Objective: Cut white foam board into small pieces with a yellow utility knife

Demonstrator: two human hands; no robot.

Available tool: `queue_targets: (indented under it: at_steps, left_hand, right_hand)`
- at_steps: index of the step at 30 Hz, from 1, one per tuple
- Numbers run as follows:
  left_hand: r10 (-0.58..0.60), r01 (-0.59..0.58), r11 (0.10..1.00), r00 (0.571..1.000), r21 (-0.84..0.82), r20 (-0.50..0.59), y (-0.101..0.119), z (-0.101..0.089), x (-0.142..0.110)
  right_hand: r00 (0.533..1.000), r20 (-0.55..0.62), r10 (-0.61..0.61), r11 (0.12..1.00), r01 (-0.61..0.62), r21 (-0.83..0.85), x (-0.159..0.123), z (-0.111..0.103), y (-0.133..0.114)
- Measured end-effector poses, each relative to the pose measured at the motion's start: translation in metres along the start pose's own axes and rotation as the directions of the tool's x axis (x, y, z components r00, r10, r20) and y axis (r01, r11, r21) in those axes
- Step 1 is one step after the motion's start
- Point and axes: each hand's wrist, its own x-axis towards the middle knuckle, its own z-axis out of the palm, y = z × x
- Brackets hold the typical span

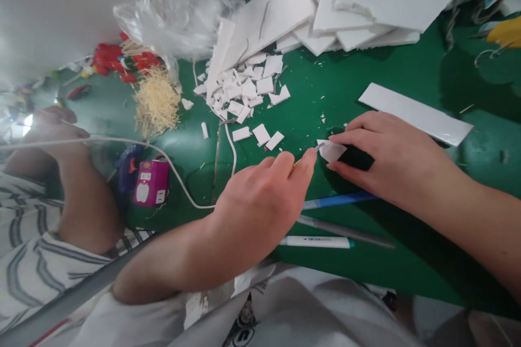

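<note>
My left hand (260,197) is closed around a thin tool with a bit of yellow showing and a narrow metal tip (319,146); most of it is hidden, and it may be a craft knife. That tip meets the edge of a small white foam piece (331,151). Thumb and fingers of my right hand (380,143) pinch this piece from the right, just above the green table (325,92). Close by, left of the tool tip, lie small cut foam rectangles (261,134). A long white foam strip (415,113) rests beyond my right hand.
Foam scraps (244,89) are heaped below stacked foam sheets (301,5). A blue stick (342,199), a grey rod (350,232) and a white marker (317,241) lie nearest me. Left are a white cord (175,173), a purple box (151,184), yellow shreds (157,101) and another person's arm (83,189).
</note>
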Motion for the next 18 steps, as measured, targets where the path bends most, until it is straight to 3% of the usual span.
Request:
queue_targets:
  at_steps: [18]
  left_hand:
    - [0.023,-0.024,1.0,1.0,-0.014,-0.021,0.0022,-0.0003,0.0076]
  right_hand:
    - [1.0,-0.013,0.005,1.0,-0.005,0.006,-0.0012,0.0013,-0.002]
